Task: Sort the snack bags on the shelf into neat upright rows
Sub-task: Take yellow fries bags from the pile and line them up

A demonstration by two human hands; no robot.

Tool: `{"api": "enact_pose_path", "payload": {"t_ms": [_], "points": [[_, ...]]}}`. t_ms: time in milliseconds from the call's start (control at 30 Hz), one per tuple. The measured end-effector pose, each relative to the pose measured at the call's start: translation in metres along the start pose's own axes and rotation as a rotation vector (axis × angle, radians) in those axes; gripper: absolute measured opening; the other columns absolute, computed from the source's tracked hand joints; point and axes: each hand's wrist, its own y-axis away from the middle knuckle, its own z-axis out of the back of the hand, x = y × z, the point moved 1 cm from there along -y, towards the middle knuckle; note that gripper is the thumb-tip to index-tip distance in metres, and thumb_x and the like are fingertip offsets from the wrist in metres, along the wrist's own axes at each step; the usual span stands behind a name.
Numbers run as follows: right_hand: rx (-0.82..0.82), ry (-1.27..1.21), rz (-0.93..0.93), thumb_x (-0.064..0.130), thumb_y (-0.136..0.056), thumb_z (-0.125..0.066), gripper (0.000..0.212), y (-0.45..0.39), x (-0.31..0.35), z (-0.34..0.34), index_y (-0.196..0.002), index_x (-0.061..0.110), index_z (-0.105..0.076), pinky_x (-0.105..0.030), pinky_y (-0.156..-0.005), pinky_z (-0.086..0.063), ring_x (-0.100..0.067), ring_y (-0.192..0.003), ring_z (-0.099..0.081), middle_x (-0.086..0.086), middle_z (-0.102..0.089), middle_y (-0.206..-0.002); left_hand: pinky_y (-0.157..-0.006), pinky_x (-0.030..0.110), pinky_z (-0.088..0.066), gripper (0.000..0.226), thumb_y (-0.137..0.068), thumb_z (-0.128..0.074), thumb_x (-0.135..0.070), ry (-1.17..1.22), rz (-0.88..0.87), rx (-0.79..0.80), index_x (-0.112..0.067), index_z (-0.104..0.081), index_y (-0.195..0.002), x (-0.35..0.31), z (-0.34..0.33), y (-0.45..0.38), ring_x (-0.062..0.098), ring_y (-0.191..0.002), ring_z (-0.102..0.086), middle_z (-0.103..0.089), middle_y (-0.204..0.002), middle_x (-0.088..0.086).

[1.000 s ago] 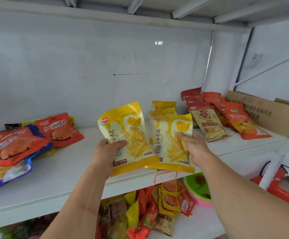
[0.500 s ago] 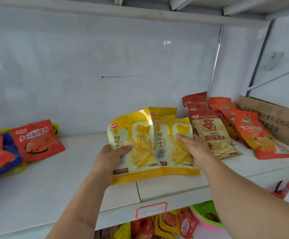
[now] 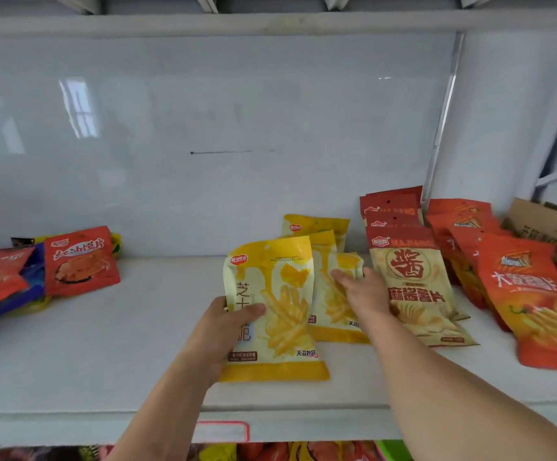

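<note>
Both hands are on yellow fry bags at the middle of the white shelf. Left hand grips the front yellow bag by its left edge, thumb curled across the face, bag upright and tilted slightly back, bottom seam near the shelf front. Right hand lies on the second yellow bag just behind, fingers fairly straight and pressing its face; no curl round it that I can see. Two more yellow bags lean against the back wall behind these.

Just right of them: a row of cream bags with red tops, front one leaning back, then a row of orange bags overlapping forward. A cardboard box sits at far right. Far left, well apart: a loose heap of red and blue bags, one red bag propped against the wall. A blank price label is on the shelf lip; more snacks show on the level below.

Step in hand, as I judge it: building the yellow row. To do it well, seat the second bag flat against those behind, keep the right palm on it so it does not slump, then bring the front bag in square, bottom seam down, edges lined up with the cream row beside it. These bags are puffy and slick; likely to slide forward if let go too soon. The left heap looks unsorted.
</note>
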Motion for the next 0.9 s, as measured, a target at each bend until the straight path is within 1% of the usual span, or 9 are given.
{"api": "enact_pose_path", "payload": {"t_ms": [67,133,233,333,400,467,600,700,900], "points": [[-0.019,-0.018,-0.009,0.037,-0.088,-0.070,0.037,0.000,0.002,0.001,-0.112,0.009,-0.063,-0.026,-0.074,-0.042,-0.024,-0.095,-0.061,-0.004,-0.065,-0.109,-0.082,0.059,-0.059,0.027,-0.087,-0.076,-0.014,-0.015,0.002,0.012,-0.010,-0.065,-0.111,0.004,-0.014,0.000,0.038,-0.087,-0.076,-0.079,-0.095,0.014],[-0.028,-0.044,-0.021,0.046,-0.097,-0.054,0.053,0.000,0.001,0.004,-0.130,0.005,-0.056,-0.030,-0.086,-0.041,-0.030,-0.114,-0.056,-0.011,-0.060,-0.123,-0.083,0.060,-0.059,0.035,-0.085,-0.078,-0.018,-0.050,-0.003,0.028,-0.011,-0.064,-0.117,0.008,-0.027,-0.002,0.037,-0.090,-0.076,-0.078,-0.100,0.013],[0.045,-0.078,-0.015,0.061,-0.099,-0.031,0.067,0.002,0.003,0.010,-0.133,0.009,-0.056,-0.033,-0.090,-0.038,-0.030,-0.115,-0.054,-0.012,-0.058,-0.131,-0.082,0.057,-0.060,0.040,-0.082,-0.080,-0.024,-0.130,-0.037,0.036,-0.013,-0.063,-0.116,0.013,-0.045,-0.005,0.033,-0.089,-0.077,-0.079,-0.099,0.009],[0.183,-0.141,-0.075,0.086,-0.080,-0.033,0.093,0.003,0.002,0.014,-0.145,0.021,-0.047,-0.042,-0.110,-0.034,-0.026,-0.135,-0.044,-0.001,-0.046,-0.148,-0.081,0.050,-0.062,0.033,-0.083,-0.080,-0.026,-0.208,-0.079,-0.002,-0.019,-0.061,-0.110,0.018,-0.063,-0.007,0.025,-0.086,-0.077,-0.078,-0.097,0.003],[0.243,-0.121,-0.069,0.085,-0.077,-0.043,0.098,0.003,0.001,0.015,-0.152,0.021,-0.034,-0.046,-0.112,-0.032,-0.027,-0.140,-0.038,-0.001,-0.039,-0.154,-0.079,0.046,-0.063,0.031,-0.083,-0.080,-0.025,-0.239,-0.092,-0.047,-0.021,-0.059,-0.107,0.021,-0.072,-0.010,0.021,-0.083,-0.076,-0.077,-0.096,0.000],[0.258,-0.095,-0.050,0.075,-0.079,-0.056,0.092,0.001,-0.003,0.016,-0.151,0.023,-0.031,-0.044,-0.107,-0.036,-0.027,-0.137,-0.042,0.001,-0.042,-0.150,-0.077,0.045,-0.063,0.034,-0.083,-0.081,-0.025,-0.241,-0.092,-0.065,-0.020,-0.059,-0.108,0.024,-0.077,-0.013,0.021,-0.082,-0.076,-0.077,-0.096,0.000],[0.258,-0.036,0.033,0.070,-0.071,-0.071,0.075,0.000,-0.009,0.011,-0.131,0.028,-0.052,-0.041,-0.099,-0.049,-0.019,-0.115,-0.062,0.011,-0.065,-0.121,-0.076,0.044,-0.063,0.034,-0.083,-0.080,-0.029,-0.274,-0.104,-0.095,-0.022,-0.058,-0.108,0.025,-0.079,-0.021,0.020,-0.083,-0.076,-0.076,-0.098,0.000],[0.230,0.001,0.056,0.058,-0.081,-0.070,0.062,-0.005,-0.011,0.007,-0.130,0.026,-0.049,-0.035,-0.095,-0.048,-0.017,-0.109,-0.060,0.012,-0.060,-0.113,-0.073,0.038,-0.063,0.034,-0.084,-0.079,-0.030,-0.296,-0.110,-0.099,-0.023,-0.058,-0.110,0.024,-0.079,-0.028,0.018,-0.085,-0.075,-0.074,-0.100,-0.002],[0.199,0.040,0.069,0.053,-0.084,-0.069,0.063,-0.018,-0.011,-0.002,-0.135,0.021,-0.050,-0.031,-0.091,-0.043,-0.020,-0.113,-0.059,0.010,-0.057,-0.107,-0.062,0.028,-0.058,0.035,-0.086,-0.078,-0.031,-0.296,-0.105,-0.115,-0.022,-0.057,-0.113,0.022,-0.083,-0.044,0.016,-0.087,-0.073,-0.073,-0.102,-0.004]]}}
